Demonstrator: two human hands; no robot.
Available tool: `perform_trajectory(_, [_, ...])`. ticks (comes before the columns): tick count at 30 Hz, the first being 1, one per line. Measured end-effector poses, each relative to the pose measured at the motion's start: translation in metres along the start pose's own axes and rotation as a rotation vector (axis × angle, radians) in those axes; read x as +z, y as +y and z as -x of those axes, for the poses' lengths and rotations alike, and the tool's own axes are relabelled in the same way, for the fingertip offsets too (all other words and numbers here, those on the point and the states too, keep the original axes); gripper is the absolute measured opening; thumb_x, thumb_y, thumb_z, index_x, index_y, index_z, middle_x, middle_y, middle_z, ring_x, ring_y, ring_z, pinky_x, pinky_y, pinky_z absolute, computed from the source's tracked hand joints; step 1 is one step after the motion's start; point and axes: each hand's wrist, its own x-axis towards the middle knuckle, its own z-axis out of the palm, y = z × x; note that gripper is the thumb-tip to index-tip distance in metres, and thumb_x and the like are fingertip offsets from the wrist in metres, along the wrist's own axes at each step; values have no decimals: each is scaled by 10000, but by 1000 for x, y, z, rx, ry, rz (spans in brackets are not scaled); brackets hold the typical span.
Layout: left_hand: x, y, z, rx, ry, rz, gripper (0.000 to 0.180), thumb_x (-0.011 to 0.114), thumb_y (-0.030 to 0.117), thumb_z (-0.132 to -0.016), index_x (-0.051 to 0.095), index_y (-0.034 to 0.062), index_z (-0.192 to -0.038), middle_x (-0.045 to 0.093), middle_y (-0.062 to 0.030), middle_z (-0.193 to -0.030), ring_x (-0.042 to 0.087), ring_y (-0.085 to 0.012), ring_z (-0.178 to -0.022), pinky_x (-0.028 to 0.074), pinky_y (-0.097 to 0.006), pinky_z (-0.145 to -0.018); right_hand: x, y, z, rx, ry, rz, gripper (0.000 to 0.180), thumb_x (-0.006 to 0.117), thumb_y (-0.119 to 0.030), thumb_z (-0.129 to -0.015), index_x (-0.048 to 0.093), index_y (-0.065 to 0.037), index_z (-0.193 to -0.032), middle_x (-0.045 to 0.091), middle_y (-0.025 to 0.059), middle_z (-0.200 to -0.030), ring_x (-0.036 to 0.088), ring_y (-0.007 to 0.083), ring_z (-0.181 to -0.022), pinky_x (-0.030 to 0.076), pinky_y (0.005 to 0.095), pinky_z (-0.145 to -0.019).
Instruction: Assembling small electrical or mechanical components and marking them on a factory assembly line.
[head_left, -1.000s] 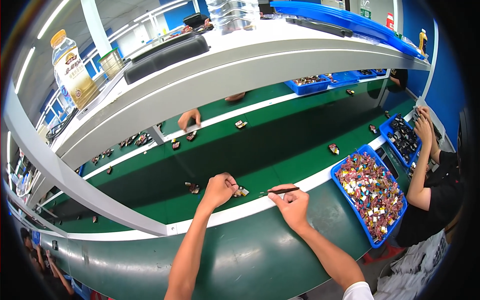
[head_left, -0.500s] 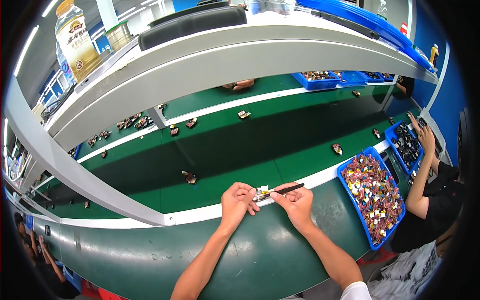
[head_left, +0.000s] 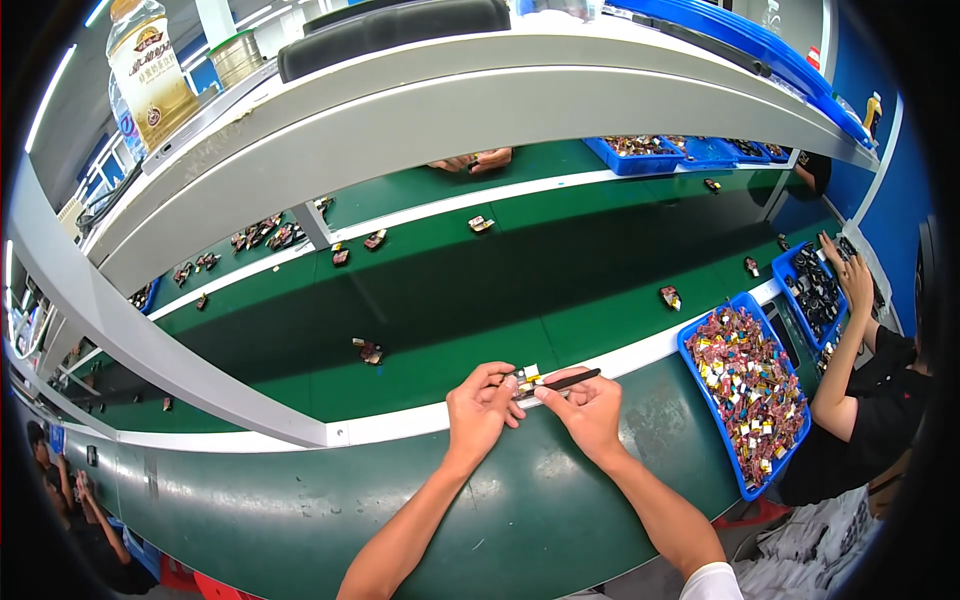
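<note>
Both my hands meet over the white edge strip of the bench. My left hand (head_left: pixel 481 411) pinches a small electronic part (head_left: pixel 526 378) with white and yellow patches between thumb and fingers. My right hand (head_left: pixel 586 416) is closed round a slim black tool (head_left: pixel 572 379), which slants up to the right. The tool's inner end sits at the part, but my fingers cover its tip, so its exact kind is hidden. Right of my hands stands a blue bin (head_left: pixel 687 352) heaped with small parts in reddish wrap with white and yellow bits.
A green conveyor belt (head_left: pixel 450 310) runs beyond the bench, carrying scattered small parts (head_left: pixel 368 351). A grey shelf (head_left: pixel 480 100) and its post (head_left: pixel 180 340) stand over it. At right, a co-worker's hand (head_left: pixel 855 280) is near a second blue bin (head_left: pixel 800 285) of black parts.
Parts on the belt have shifted slightly left. My hands stay nearly in place, still holding the part and the black tool. The far co-worker's hands beyond the belt show more.
</note>
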Motion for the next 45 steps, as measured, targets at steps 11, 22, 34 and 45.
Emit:
perform_trajectory(11, [1, -2, 1, 44, -38, -43, 184, 619, 9, -965, 648, -89, -1118, 718, -142, -896, 677, -143, -608, 537, -250, -486, -6, 1, -7, 199, -19, -198, 120, 762, 63, -839, 710, 69, -948, 743, 134, -883, 719, 152, -809, 575, 248, -736])
perform_trajectory(22, [-3, 2, -2, -56, -73, -37, 199, 628, 39, -980, 636, -103, -1118, 706, -161, -877, 700, -181, -620, 562, -261, -499, -8, 2, -7, 190, -51, -158, 139, 762, 86, -831, 698, 64, -952, 744, 133, -898, 713, 141, -806, 572, 235, -724])
perform_trajectory(34, [-15, -1, -9, -120, -192, 86, 247, 650, 111, -990, 645, -100, -1117, 713, -167, -893, 715, -208, -634, 580, -268, -510, -5, -4, 0, -22, -43, -13, 96, 775, 61, -837, 731, 20, -912, 677, -15, -748, 397, -40, -543, 258, 173, -459])
perform_trajectory(45, [-14, 1, -7, -79, -178, 117, 230, 665, 92, -974, 646, -86, -1119, 718, -155, -901, 717, -196, -660, 583, -268, -525, -1, -8, 3, -49, -26, 30, 84, 790, 43, -828, 740, 9, -886, 648, -45, -690, 347, -42, -515, 230, 185, -448])
